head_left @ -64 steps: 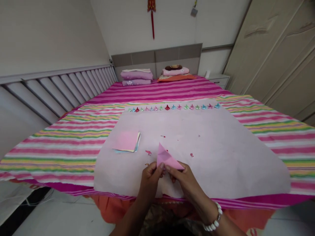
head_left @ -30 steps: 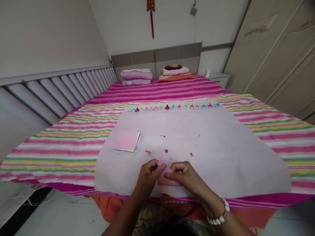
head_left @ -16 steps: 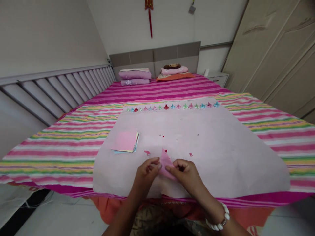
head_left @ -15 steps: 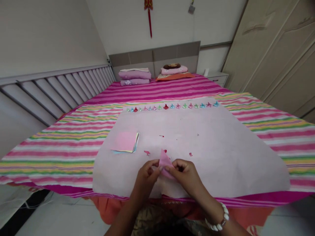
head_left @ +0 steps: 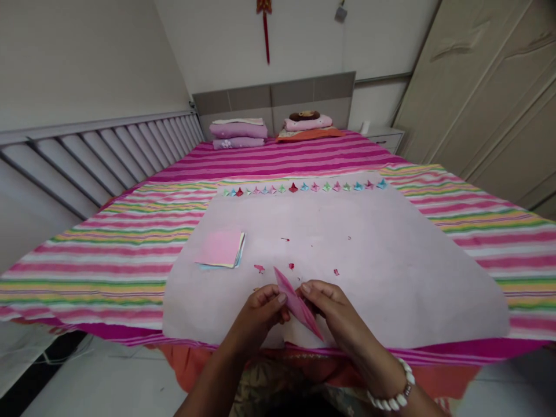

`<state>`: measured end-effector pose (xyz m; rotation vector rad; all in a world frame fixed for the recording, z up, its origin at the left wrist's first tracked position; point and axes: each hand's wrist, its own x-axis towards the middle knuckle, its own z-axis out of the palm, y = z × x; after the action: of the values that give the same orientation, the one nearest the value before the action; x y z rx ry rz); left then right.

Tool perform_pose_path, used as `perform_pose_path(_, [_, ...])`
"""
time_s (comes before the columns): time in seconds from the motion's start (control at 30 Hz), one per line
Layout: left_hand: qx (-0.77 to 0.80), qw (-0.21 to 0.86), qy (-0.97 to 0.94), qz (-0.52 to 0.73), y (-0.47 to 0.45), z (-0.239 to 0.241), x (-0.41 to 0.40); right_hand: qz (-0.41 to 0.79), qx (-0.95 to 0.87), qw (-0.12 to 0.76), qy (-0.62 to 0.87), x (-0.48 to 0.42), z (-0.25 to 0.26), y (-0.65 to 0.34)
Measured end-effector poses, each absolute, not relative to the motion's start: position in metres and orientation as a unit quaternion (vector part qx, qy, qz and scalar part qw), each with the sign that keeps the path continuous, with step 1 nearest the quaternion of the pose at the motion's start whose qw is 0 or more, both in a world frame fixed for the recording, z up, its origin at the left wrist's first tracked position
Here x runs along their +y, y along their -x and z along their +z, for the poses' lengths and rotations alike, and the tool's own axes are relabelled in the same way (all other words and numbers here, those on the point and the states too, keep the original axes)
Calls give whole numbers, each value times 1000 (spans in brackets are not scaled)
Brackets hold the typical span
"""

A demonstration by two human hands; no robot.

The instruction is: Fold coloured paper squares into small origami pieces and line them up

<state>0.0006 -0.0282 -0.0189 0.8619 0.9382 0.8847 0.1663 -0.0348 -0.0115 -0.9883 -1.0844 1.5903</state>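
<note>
A folded sheet of pink paper (head_left: 299,308) is held between my two hands over the near part of the mat, its edges slanting from upper left to lower right. My left hand (head_left: 264,310) pinches its left side between thumb and fingers. On the other side, my right hand (head_left: 326,296) grips the paper near its upper right edge, the fingertips partly behind it. A white bead bracelet (head_left: 396,399) circles my right wrist. To the left lies a stack of coloured square paper (head_left: 220,249), pink on top.
A large pale mat (head_left: 391,260) covers the near part of the striped bed (head_left: 108,260). Along its far edge stands a row of small folded paper shapes (head_left: 293,187). Small red bits (head_left: 259,269) lie scattered beyond my hands. Folded bedding (head_left: 238,132) sits by the headboard.
The pink paper has turned from a flat triangle facing me to a slanted, partly opened fold. My right hand has shifted its fingers to the paper's upper right edge.
</note>
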Motion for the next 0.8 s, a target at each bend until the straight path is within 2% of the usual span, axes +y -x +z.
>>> perform_pose_path(0.8, [388,741,-370,405,2,-19,-30,666,-435,462,392,-36,-7,-166])
